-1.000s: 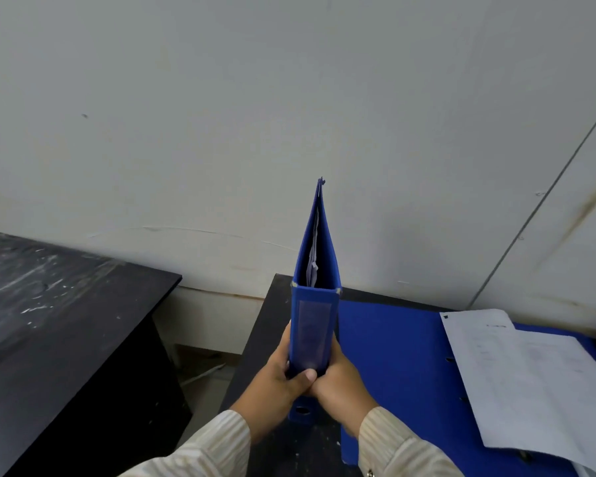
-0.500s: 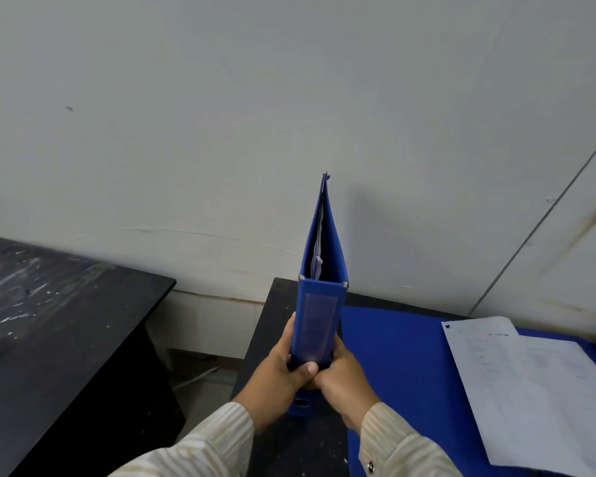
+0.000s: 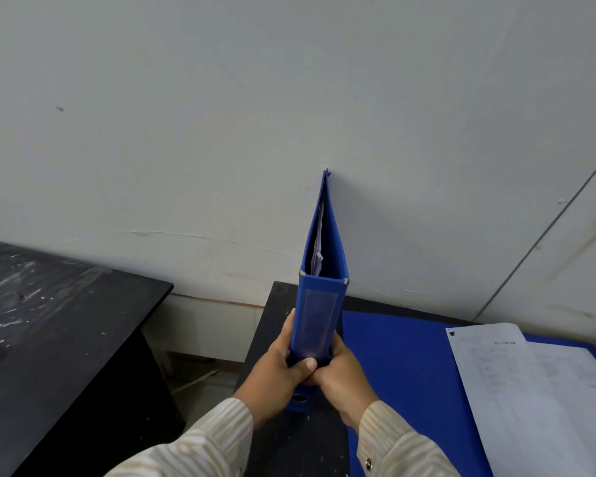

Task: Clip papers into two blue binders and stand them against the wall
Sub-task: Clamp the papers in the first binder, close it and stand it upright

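Since the earlier frame, the upright blue binder is carried forward until its far edge seems to meet the wall, spine kept toward the person so it can stand there. It is clasped low on the spine by the left hand and right hand, each grip closed around it over the dark surface. The binder's foot is hidden by the hands, and the second binder with its paper is cut off at the right.

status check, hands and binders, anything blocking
Left hand and right hand both grip upright binder, far edge at wall. Second binder lies open, paper on it. Nothing in the way.
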Demonstrator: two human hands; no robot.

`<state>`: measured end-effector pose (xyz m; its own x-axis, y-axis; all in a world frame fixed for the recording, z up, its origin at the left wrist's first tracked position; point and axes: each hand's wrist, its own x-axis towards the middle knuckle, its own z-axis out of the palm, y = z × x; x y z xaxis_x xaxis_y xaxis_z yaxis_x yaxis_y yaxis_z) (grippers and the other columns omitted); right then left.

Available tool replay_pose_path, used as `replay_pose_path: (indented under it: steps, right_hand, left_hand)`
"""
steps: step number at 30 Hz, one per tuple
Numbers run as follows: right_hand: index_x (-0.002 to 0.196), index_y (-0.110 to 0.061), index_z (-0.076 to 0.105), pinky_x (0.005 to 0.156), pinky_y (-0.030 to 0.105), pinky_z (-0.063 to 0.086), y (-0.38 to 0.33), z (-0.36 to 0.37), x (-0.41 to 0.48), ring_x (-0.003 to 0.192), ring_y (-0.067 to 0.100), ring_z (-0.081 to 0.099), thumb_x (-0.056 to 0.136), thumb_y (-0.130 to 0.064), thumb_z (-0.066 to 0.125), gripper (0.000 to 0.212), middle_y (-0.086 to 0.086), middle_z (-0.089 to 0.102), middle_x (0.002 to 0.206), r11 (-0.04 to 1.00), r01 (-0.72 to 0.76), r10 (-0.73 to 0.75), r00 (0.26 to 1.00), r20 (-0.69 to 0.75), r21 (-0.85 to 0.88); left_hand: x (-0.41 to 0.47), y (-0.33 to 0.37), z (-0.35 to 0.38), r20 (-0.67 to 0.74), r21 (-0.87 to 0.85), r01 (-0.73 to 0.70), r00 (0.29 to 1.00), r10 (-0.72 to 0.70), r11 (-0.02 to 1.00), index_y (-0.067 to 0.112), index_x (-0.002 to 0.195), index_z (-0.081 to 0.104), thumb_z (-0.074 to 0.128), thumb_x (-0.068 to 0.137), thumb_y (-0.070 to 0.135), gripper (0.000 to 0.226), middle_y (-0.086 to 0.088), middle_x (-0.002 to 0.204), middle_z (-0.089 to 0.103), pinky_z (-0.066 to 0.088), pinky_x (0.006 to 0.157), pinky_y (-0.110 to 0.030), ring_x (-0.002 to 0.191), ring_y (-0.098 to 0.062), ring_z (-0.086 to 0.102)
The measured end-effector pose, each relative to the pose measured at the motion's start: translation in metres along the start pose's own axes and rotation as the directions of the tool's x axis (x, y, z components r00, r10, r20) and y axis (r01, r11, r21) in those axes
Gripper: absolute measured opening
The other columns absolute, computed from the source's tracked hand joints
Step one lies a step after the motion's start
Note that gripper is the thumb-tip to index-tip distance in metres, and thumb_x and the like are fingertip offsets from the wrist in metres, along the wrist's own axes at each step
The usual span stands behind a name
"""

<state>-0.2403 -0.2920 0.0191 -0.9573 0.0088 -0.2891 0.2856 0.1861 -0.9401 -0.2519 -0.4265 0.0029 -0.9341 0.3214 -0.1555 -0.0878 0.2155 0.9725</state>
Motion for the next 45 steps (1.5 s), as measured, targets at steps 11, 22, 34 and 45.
replay_pose_path:
  steps: [11, 22, 34, 45]
  right_hand:
    - [0.131, -0.036, 0.046, 0.053, 0.009, 0.049, 0.0, 0.0, 0.004, 0.091, 0.003, 0.06, 0.079, 0.005, 0.062, 0.068, -0.012, 0.063, 0.105, 1.0, 0.016, -0.016, 1.0, -0.013, 0.02]
    - [0.127, -0.039, 0.049, 0.056, 0.009, 0.049, 0.004, 0.006, 0.003, 0.088, 0.0, 0.062, 0.081, -0.001, 0.064, 0.062, -0.016, 0.065, 0.102, 0.999, 0.018, -0.017, 0.999, -0.033, 0.035]
    - [0.116, -0.054, 0.048, 0.055, 0.007, 0.048, 0.007, 0.01, 0.003, 0.08, -0.009, 0.061, 0.081, -0.006, 0.065, 0.062, -0.024, 0.064, 0.094, 0.999, 0.035, -0.034, 0.998, -0.057, 0.011]
    - [0.121, -0.049, 0.048, 0.056, 0.007, 0.048, 0.005, 0.008, -0.001, 0.085, -0.006, 0.061, 0.079, -0.003, 0.065, 0.065, -0.021, 0.064, 0.099, 0.998, 0.062, -0.062, 0.997, -0.039, -0.006]
  left_hand:
    - [0.005, -0.002, -0.004, 0.007, 0.024, 0.001, 1.0, -0.001, 1.0, 0.042, 0.147, 0.017, 0.06, 0.089, 0.013, 0.078, 0.023, 0.121, 0.058, 0.047, 0.071, -0.004, 0.104, 0.014, 0.057]
    - [0.003, -0.002, -0.004, 0.015, 0.033, -0.002, 1.0, 0.002, 0.999, 0.04, 0.148, 0.014, 0.061, 0.089, 0.014, 0.079, 0.026, 0.12, 0.055, 0.045, 0.068, 0.0, 0.1, 0.022, 0.053]
    - [0.0, 0.0, -0.007, 0.027, 0.055, -0.018, 0.999, 0.017, 0.998, 0.04, 0.147, 0.016, 0.06, 0.089, 0.013, 0.078, 0.03, 0.115, 0.056, 0.044, 0.069, 0.001, 0.101, 0.023, 0.052]
    - [-0.002, 0.004, -0.006, 0.019, 0.066, -0.014, 1.0, 0.013, 0.998, 0.039, 0.148, 0.014, 0.06, 0.089, 0.014, 0.079, 0.03, 0.116, 0.054, 0.044, 0.07, 0.002, 0.099, 0.024, 0.052]
